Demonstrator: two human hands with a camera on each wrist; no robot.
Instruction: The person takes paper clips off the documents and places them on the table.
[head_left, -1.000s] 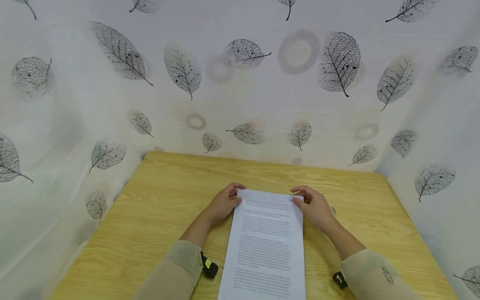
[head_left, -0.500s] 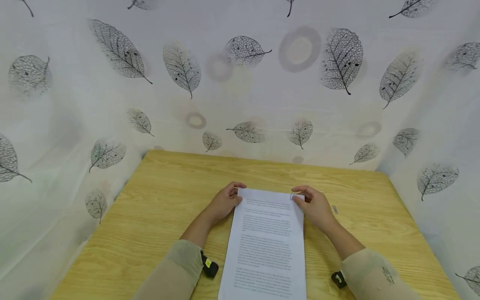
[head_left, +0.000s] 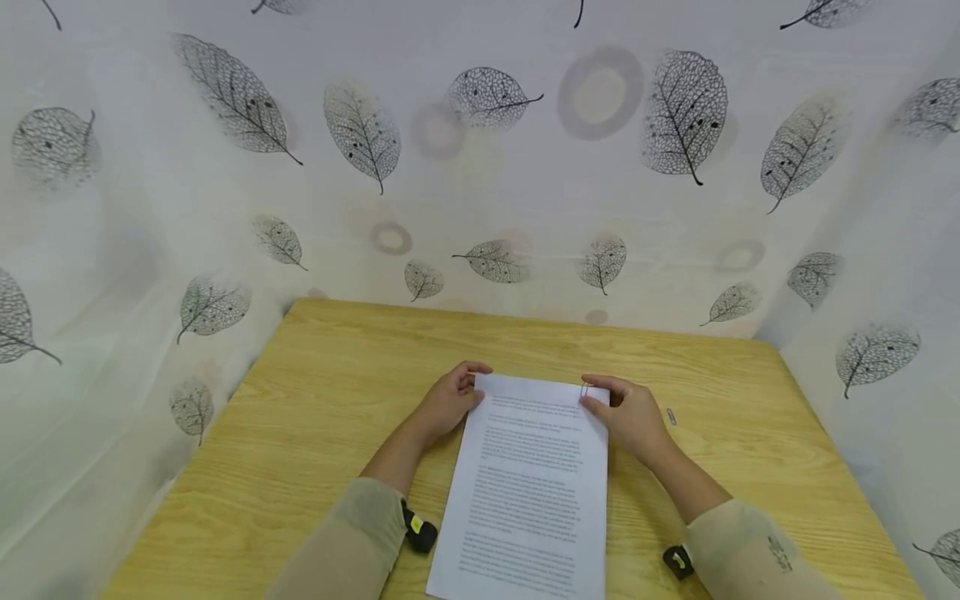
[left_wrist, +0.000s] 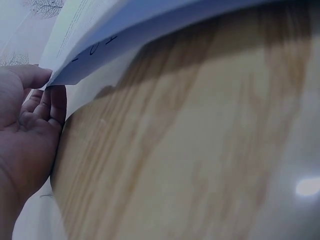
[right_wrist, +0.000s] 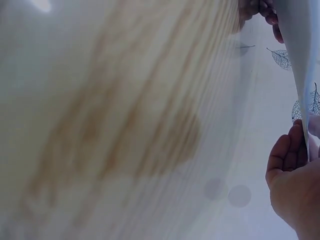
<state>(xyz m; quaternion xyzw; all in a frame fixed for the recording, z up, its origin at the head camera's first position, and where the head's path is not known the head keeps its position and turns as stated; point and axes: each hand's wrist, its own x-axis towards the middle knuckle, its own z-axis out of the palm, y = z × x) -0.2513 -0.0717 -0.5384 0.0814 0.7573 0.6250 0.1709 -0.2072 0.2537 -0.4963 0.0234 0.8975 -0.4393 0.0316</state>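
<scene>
In the head view printed paper (head_left: 525, 483) stands with its top edge between both hands. The left hand (head_left: 447, 405) pinches its top left corner; in the left wrist view that hand (left_wrist: 32, 120) has its thumb on the printed face and fingers behind the sheet (left_wrist: 100, 55). At the top right, the right hand (head_left: 628, 415) pinches the edge, with a paper clip (head_left: 584, 389) on the paper at its fingertips. The right wrist view shows the right hand (right_wrist: 295, 175) with fingers on the back of the paper (right_wrist: 298, 55); the clip is hidden there.
A second paper clip (head_left: 671, 417) lies on the wooden table (head_left: 360, 367), to the right of the right hand. Behind the table hangs a pale curtain (head_left: 510, 192) with a leaf print. Black devices (head_left: 420, 533) are strapped at both wrists.
The paper's lower end has shifted slightly left and its bottom left corner has come into view. The right thumb has moved slightly left beside the clip. Both hands still hold the paper.
</scene>
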